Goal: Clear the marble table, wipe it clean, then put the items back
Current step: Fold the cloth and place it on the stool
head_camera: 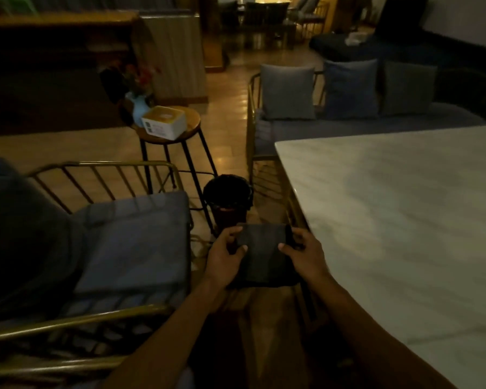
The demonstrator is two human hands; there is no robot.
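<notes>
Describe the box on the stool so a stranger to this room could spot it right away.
Start from the marble table on the right and look left across the floor to the round wooden stool on thin black legs. The box sits on its seat, beside a pale blue vase of dark flowers. It is the only squarish thing there: white sides, yellow top.
</notes>
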